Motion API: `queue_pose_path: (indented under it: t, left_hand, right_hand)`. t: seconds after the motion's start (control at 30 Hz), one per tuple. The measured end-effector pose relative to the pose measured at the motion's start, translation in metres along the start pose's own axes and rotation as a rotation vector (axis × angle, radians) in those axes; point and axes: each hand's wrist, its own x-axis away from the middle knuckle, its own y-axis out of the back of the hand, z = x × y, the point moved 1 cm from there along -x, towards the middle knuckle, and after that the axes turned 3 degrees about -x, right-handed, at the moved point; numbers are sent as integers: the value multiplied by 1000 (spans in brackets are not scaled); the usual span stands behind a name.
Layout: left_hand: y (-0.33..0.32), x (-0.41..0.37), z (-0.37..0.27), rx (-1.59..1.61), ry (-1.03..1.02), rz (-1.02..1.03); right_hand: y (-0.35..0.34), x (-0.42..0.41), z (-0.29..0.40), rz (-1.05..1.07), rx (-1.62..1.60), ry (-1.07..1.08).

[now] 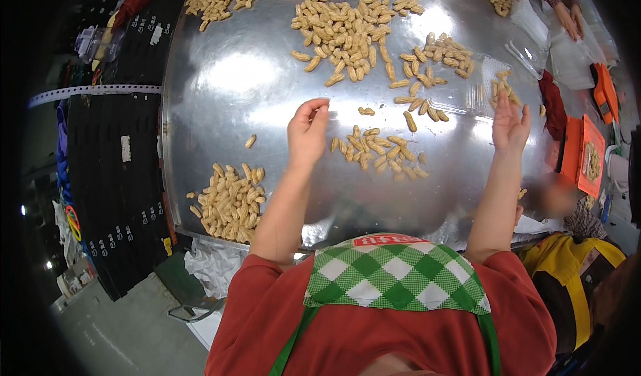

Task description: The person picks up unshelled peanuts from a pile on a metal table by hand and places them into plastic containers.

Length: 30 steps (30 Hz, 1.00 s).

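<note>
My left hand [308,134] hovers over the metal tabletop [225,115], thumb and fingertips drawn close together. Whether anything small sits between them is not visible. To the right, my right hand [510,125] is palm up with the thumb spread, holding nothing I can see. Its fingertips reach a few unshelled peanuts [505,84] at the white mesh-like end of a clear plastic package [460,98]. Loose peanuts [378,148] lie between my forearms. Beyond my hands is a larger peanut pile [345,30], and a smaller cluster [448,53] rests beside the package.
Another peanut heap [230,203] fills the near left corner. Black crates [115,175] line the left edge. An orange scale [583,155] bearing peanuts stands at right, near a co-worker in a yellow apron [556,261]. Another person's hands [570,21] touch clear plastic packages [576,60] at far right.
</note>
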Motion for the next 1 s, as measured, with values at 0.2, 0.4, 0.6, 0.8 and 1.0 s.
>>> queue_pose_path:
  t: [0.2, 0.4, 0.6, 0.8, 1.0]
  left_hand:
    - [19, 28, 37, -593, -88, 169]
    - [7, 35, 36, -689, -166, 197]
    - [-22, 40, 33, -811, -352, 230]
    - [-35, 45, 43, -391, 20, 267]
    - [-10, 34, 27, 789, 493, 336]
  right_hand:
    - [38, 3, -12, 340, 1904, 807]
    - [50, -13, 2, 160, 1928, 828]
    - [58, -39, 19, 52, 1985, 1124]
    - [-8, 90, -101, 612, 1525, 373]
    - [-25, 136, -148, 843, 1821, 663]
